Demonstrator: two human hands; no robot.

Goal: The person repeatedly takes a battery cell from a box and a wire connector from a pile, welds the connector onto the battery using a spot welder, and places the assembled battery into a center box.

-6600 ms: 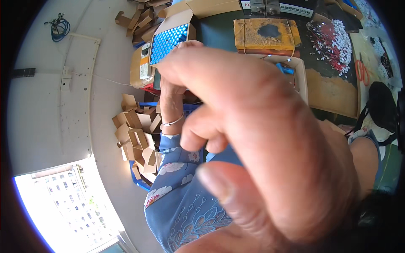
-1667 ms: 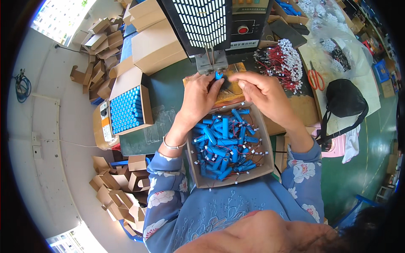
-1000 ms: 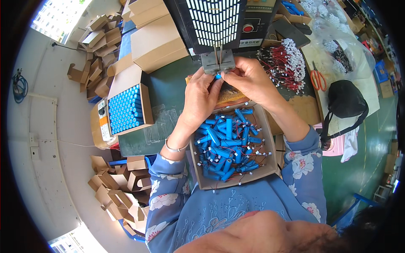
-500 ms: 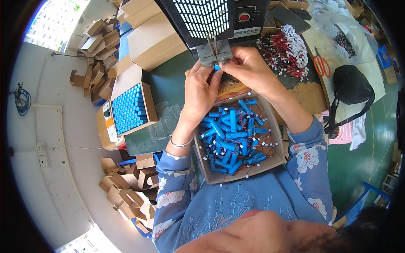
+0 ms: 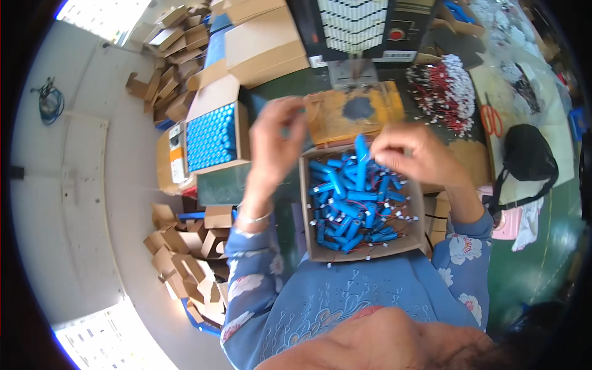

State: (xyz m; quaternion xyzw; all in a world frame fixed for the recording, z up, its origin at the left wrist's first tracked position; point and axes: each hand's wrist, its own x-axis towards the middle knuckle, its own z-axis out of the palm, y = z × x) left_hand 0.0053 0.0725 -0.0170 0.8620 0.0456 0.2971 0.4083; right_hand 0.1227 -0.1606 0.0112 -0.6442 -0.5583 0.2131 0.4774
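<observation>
My right hand [image 5: 416, 151] is curled over the far right part of a cardboard box [image 5: 304, 213], its fingertips at the edge of a blue cylindrical battery cell [image 5: 362, 157] that stands steeply tilted above the others. Thumb and fingers are closed, though their exact hold on the cell is partly smeared. My left hand [image 5: 277, 139], blurred by motion, is raised left of the yellow worn work block [image 5: 320, 120]; its fingers are apart and nothing shows in them. Blue cells [image 5: 345, 209] with thin wires and white connectors lie heaped in the box. Beyond the block stands a black spot-welding-type machine [image 5: 354, 74].
An open carton of upright blue cells [image 5: 211, 139] stands on the left, beside a larger carton [image 5: 262, 46]. On the right lie red wires with white connectors [image 5: 444, 92], orange-handled scissors [image 5: 491, 120] and a black bag [image 5: 529, 154]. Folded cartons [image 5: 191, 246] are piled at lower left.
Both hands have left the machine's tip and moved apart: the left outward, the right back over the box with a cell. The view has shifted, uncovering the yellow block.
</observation>
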